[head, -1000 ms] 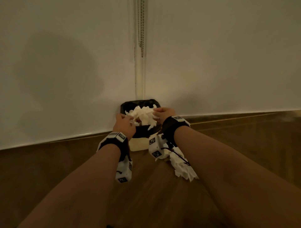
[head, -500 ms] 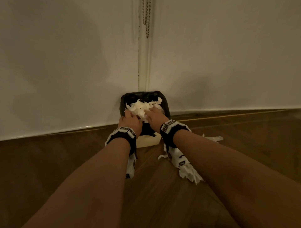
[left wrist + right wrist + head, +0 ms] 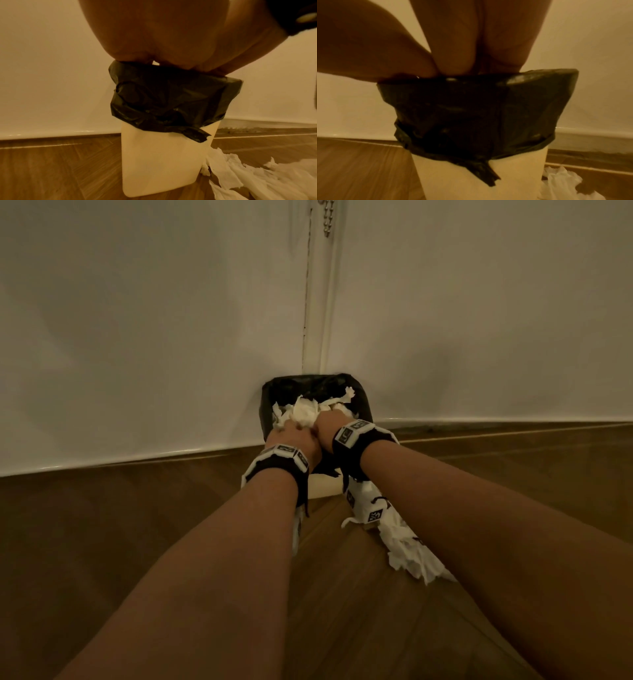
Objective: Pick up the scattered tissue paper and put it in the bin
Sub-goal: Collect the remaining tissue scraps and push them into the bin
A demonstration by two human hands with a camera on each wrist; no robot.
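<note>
A cream bin [image 3: 327, 487] lined with a black bag [image 3: 363, 402] stands against the wall. A wad of white tissue paper [image 3: 306, 412] fills its mouth. My left hand [image 3: 291, 438] and right hand [image 3: 327, 424] sit side by side on the near rim, fingers curled into the wad and holding it down. In the left wrist view, the left hand [image 3: 154, 56] reaches down behind the bag's rim above the bin [image 3: 163, 162]; its fingertips are hidden. The right hand [image 3: 453, 67] dips into the bin [image 3: 471, 182] the same way. More torn tissue [image 3: 407, 549] lies on the floor beside the bin.
The bin stands on a wooden floor [image 3: 102, 542] at the foot of a white wall [image 3: 137, 337]. A bead chain [image 3: 327, 217] hangs above it. The loose tissue [image 3: 257, 175] spreads right of the bin's base, also in the right wrist view [image 3: 559, 180].
Both hands carried the tissue wad from above the rim down into the bin's mouth and moved closer together. The wad now sits lower inside the bag.
</note>
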